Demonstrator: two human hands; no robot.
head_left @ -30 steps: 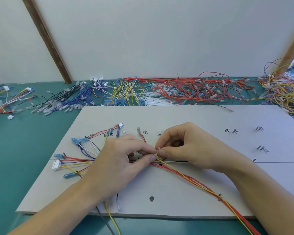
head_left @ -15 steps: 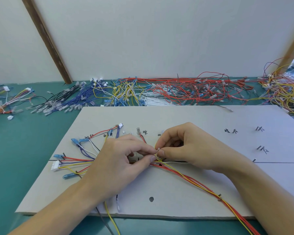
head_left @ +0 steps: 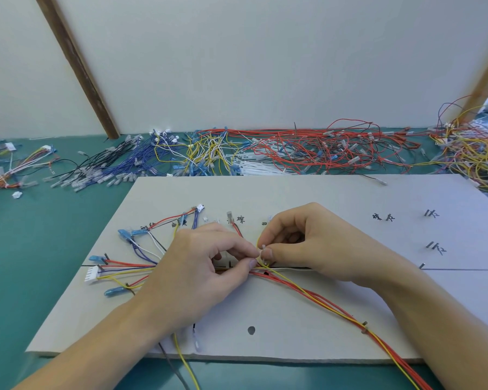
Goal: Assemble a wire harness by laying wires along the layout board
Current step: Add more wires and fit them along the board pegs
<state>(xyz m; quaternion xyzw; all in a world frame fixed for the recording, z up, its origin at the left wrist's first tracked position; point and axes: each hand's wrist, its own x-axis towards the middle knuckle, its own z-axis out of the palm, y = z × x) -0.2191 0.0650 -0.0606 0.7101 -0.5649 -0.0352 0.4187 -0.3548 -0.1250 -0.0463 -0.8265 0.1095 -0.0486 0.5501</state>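
Left fan laid on my board (head_left: 321, 198); both hands (head_left: 197, 266) (head_left: 307, 246) pinch the wires (head_left: 307, 294) mid-board, right run unrouted.

Even, diffuse lighting; no glare. Soft shadows lie close beneath each hand (head_left: 209, 266) on the layout board (head_left: 321, 198). Wide-angle distortion bows the frame edges; wires at the far margins appear slightly soft.

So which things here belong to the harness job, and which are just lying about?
In use: layout board, wire bundle, white connector, left hand, right hand.
Lying about: red wire pile, blue wire pile, white cable ties.
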